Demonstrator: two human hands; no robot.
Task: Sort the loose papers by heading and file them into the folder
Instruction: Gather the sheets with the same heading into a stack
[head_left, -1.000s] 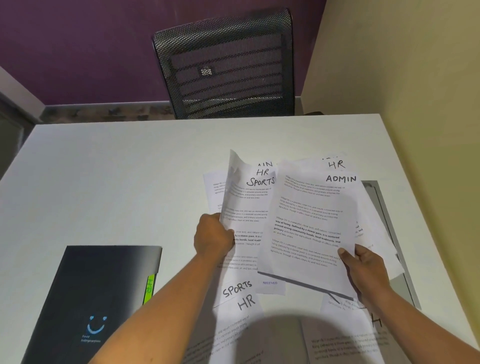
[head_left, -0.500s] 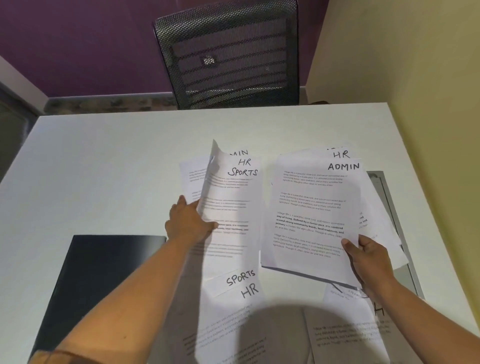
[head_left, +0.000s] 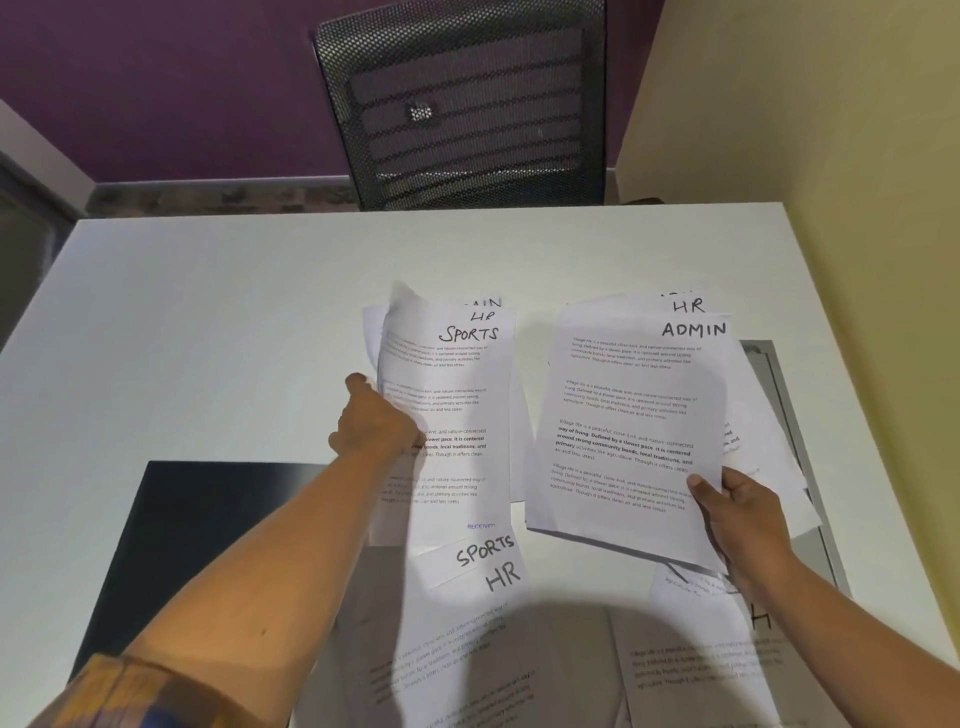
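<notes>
Papers take up the middle of the white table (head_left: 234, 312) in the head view. The left hand (head_left: 376, 423) grips the left edge of the SPORTS pile (head_left: 457, 410): its fingers are curled round the edge, and the upper left corner of the top sheet is lifted and bent. Above the heading SPORTS one sees HR and part of another word on the sheets under it. The right hand (head_left: 748, 525) holds the ADMIN pile (head_left: 628, 415) at its lower right corner. The thumb lies on top, the other fingers are under the paper, and the pile is raised a little above the table. An HR heading shows behind its top. The two piles are just beside each other. More loose sheets (head_left: 483, 566) lie nearer to the person, with SPORTS and HR written on them. The dark folder (head_left: 208, 545) lies flat on the left, partly under the left forearm. A grey flat thing (head_left: 779, 395) lies under the papers on the right — what it is I cannot tell. A black mesh chair (head_left: 462, 104) stands behind the table.
</notes>
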